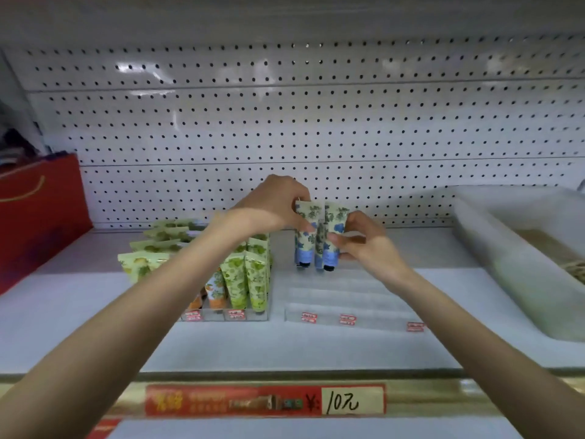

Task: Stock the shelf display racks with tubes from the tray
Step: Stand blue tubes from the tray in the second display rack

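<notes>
Two or three blue floral tubes point(319, 236) stand cap-down at the back left of a clear stepped display rack point(351, 307) on the shelf. My left hand point(275, 201) pinches the top of the left blue tube. My right hand point(361, 239) grips the right blue tube at its middle. A second clear rack point(221, 315) to the left holds several green floral tubes point(247, 280) and some orange ones point(215, 293). The translucent tray point(506, 248) sits at the right end of the shelf; its contents are blurred.
A white pegboard wall point(316, 122) backs the shelf. A red bag point(38, 217) stands at the far left. The shelf's front edge carries a red price strip point(266, 402) marked 10. The right rack's front rows bear only small red labels.
</notes>
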`<state>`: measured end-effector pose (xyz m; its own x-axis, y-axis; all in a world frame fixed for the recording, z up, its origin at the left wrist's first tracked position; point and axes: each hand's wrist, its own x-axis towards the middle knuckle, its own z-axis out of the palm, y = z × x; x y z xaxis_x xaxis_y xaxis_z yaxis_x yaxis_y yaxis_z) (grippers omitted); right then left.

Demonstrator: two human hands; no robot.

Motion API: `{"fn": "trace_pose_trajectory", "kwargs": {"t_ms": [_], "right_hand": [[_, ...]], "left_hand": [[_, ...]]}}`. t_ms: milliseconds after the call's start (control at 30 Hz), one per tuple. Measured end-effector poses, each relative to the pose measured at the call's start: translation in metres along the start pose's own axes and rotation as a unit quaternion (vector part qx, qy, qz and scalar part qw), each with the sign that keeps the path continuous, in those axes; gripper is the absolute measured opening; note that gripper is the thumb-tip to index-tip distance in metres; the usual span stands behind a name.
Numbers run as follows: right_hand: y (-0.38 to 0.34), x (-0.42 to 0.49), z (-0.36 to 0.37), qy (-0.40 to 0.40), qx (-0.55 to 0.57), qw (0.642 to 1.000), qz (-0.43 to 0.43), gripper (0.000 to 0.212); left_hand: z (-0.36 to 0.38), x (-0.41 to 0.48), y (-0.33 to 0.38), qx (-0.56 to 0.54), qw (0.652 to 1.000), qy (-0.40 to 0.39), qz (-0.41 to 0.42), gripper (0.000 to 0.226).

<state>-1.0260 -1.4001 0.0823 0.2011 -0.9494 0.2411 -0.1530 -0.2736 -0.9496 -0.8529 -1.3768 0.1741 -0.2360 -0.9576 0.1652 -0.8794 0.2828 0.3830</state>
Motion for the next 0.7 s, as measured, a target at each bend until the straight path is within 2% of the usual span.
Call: {"fn": "trace_pose_trajectory", "kwargs": {"t_ms": [133,267,433,533,700], "right_hand": [[0.012,-0.003,0.009,0.032,0.002,0.999,0.002,0.017],[0.017,-0.003,0.011,0.035,-0.003,0.999,0.006,0.018],[0.023,-0.002,0.015,0.035,-0.022,0.999,-0.001,0.021],[0.027,-0.002,0.018,0.018,-0.040,0.999,0.005,0.020],[0.032,-0.001,0.021,0.001,-0.072,0.997,0.022,0.023]], "left_hand": [[0.009,0.008,-0.007,0.014,1.000,-0.018,0.000,0.046],[0.015,0.014,-0.010,0.037,0.998,-0.045,0.004,0.035],[0.022,0.017,-0.013,0.070,0.996,-0.057,0.000,0.039],[0.024,0.019,-0.016,0.071,0.995,-0.065,-0.006,0.027],[0.028,0.018,-0.015,0.091,0.993,-0.077,0.000,0.028]]}}
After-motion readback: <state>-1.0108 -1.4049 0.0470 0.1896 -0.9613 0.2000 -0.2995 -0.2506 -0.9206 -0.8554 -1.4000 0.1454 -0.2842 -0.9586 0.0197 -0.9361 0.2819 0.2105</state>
